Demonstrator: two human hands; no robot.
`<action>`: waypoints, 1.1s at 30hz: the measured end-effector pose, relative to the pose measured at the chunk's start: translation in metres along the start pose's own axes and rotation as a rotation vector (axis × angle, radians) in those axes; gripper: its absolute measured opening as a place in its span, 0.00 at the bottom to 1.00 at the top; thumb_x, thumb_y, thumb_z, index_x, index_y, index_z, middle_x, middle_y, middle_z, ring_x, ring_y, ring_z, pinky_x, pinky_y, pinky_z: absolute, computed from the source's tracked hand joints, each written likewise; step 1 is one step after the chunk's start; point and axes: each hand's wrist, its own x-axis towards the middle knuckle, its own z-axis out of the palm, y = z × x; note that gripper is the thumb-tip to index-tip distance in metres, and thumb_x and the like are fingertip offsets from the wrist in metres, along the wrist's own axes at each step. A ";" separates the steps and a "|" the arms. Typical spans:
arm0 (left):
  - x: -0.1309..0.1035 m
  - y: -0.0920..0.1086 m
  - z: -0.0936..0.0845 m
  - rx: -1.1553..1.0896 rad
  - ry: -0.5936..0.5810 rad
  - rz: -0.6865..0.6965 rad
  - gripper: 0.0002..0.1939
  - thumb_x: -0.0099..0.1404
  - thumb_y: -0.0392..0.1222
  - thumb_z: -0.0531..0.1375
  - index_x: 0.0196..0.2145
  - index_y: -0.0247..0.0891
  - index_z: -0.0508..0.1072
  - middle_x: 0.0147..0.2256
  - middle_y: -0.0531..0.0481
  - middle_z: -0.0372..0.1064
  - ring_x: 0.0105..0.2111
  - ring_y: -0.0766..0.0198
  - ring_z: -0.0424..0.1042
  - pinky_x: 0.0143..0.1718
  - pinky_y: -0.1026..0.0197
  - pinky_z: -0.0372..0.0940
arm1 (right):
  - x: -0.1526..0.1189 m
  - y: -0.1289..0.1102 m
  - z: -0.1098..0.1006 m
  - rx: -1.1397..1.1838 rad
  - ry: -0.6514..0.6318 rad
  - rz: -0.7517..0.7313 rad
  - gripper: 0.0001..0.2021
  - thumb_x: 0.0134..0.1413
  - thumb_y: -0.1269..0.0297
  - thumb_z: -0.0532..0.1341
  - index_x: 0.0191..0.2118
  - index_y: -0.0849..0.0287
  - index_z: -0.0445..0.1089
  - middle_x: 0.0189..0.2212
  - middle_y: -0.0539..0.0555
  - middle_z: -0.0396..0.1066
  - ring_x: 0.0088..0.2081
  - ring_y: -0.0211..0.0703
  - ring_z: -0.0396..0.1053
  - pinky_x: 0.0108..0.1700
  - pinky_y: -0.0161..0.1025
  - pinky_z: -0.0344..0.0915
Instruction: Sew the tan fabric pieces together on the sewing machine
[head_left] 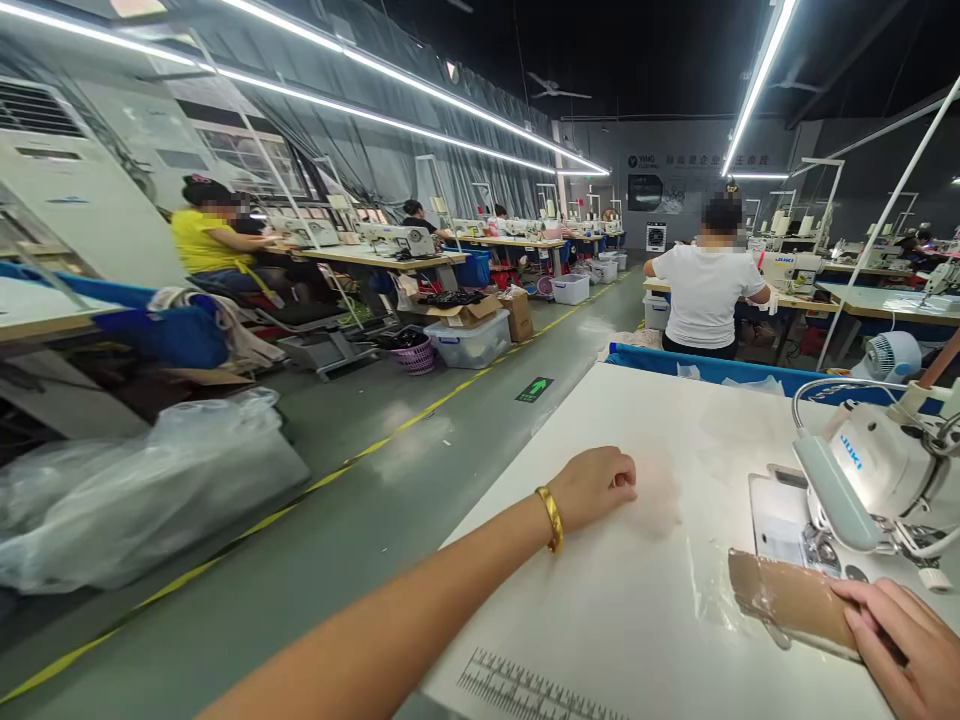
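My left hand point(600, 488), a gold bracelet point(553, 520) at its wrist, is over the white sewing table point(615, 600). Its fingers are curled into a loose fist, and nothing shows in them. At the lower right, my right hand point(904, 640) has its fingers bent around the right end of a flat brown strip point(795, 598). Shiny clear plastic or tape covers part of this strip, which lies just in front of the sewing machine point(862, 460). The palm side of my right hand is hidden.
Printed ruler marks point(525, 685) run along the table's near edge. Beyond the table sits a co-worker in a white shirt point(705, 300); a small fan point(889, 355) stands at right. Across the aisle are a large plastic bag point(150, 490), a clear bin point(469, 340) and a purple basket point(414, 355).
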 end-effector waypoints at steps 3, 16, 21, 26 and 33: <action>-0.003 0.000 0.004 -0.015 0.007 -0.021 0.08 0.67 0.40 0.57 0.30 0.40 0.74 0.35 0.50 0.75 0.37 0.57 0.75 0.39 0.58 0.65 | 0.002 0.000 -0.003 -0.004 -0.012 -0.015 0.14 0.70 0.55 0.56 0.54 0.45 0.74 0.44 0.53 0.79 0.44 0.51 0.80 0.41 0.41 0.79; -0.006 -0.024 -0.001 -0.065 0.045 -0.139 0.07 0.65 0.39 0.59 0.29 0.40 0.75 0.35 0.51 0.76 0.35 0.59 0.74 0.35 0.60 0.63 | -0.004 0.009 0.008 0.038 0.004 -0.024 0.13 0.69 0.58 0.57 0.54 0.45 0.74 0.49 0.55 0.78 0.49 0.57 0.79 0.46 0.48 0.78; -0.010 -0.017 -0.007 -0.044 0.126 -0.045 0.10 0.70 0.41 0.57 0.34 0.41 0.78 0.37 0.50 0.78 0.39 0.58 0.74 0.43 0.57 0.66 | -0.001 0.006 0.006 0.016 0.059 -0.083 0.12 0.69 0.58 0.58 0.53 0.44 0.75 0.46 0.53 0.79 0.46 0.53 0.80 0.46 0.45 0.78; -0.031 0.029 0.012 0.073 0.185 0.303 0.12 0.74 0.36 0.53 0.34 0.39 0.75 0.38 0.44 0.77 0.41 0.55 0.71 0.50 0.51 0.63 | 0.012 -0.042 -0.016 0.106 0.034 -0.207 0.11 0.68 0.61 0.59 0.51 0.45 0.76 0.45 0.53 0.79 0.46 0.52 0.79 0.44 0.43 0.78; -0.059 0.114 0.057 -0.137 -0.054 0.704 0.07 0.74 0.35 0.53 0.37 0.40 0.67 0.37 0.48 0.74 0.34 0.60 0.70 0.38 0.58 0.67 | 0.036 -0.120 -0.057 0.546 -0.286 0.109 0.28 0.67 0.55 0.64 0.70 0.45 0.61 0.65 0.58 0.67 0.61 0.56 0.70 0.61 0.56 0.72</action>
